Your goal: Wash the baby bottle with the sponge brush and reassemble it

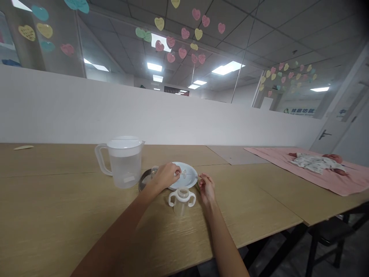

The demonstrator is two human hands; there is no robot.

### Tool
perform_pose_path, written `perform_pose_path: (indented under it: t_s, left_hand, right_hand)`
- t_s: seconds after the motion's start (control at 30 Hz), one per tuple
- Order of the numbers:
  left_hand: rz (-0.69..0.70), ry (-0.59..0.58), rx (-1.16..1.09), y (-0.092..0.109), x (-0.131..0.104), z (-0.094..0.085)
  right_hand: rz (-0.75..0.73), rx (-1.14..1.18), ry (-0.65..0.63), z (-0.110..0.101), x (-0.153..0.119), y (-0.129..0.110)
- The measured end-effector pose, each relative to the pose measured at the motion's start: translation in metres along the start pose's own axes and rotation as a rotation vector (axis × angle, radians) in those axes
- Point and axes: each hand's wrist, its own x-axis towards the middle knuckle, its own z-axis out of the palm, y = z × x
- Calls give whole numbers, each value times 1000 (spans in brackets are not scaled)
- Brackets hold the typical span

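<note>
My left hand (168, 175) is closed in a pinch on a small clear piece (184, 174), possibly a bottle nipple, above a white plate (191, 181). At the plate's right edge, my right hand (206, 186) pinches a thin stick (194, 175) that points left toward the clear piece. Whether the stick enters the piece is too small to tell. Just in front of the plate stands an uncapped clear baby bottle (181, 207) with two white handles. Partly hidden behind my left hand are a round metal dish (142, 184) and a clear cap-like part (154, 169).
A lidded translucent pitcher (126, 165) with liquid stands to the left. On the right, a baby-like doll (314, 163) in patterned clothes lies on a pink mat (276, 169). A pale flat item (24, 147) lies far left. A white wall (173, 119) runs behind the table (72, 215).
</note>
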Motion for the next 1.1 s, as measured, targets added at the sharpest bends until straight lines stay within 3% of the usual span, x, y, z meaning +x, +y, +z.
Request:
perform_pose_path:
  t_s: [0.3, 0.77, 1.1]
  left_hand:
    - [2, 10, 42, -1, 3, 5]
    - [182, 72, 182, -3, 10, 28]
    - [251, 112, 167, 2, 10, 29]
  right_hand:
    - [79, -5, -110, 4, -6, -4]
    - [103, -6, -196, 2, -5, -5]
    - [124, -86, -236, 8, -10, -7]
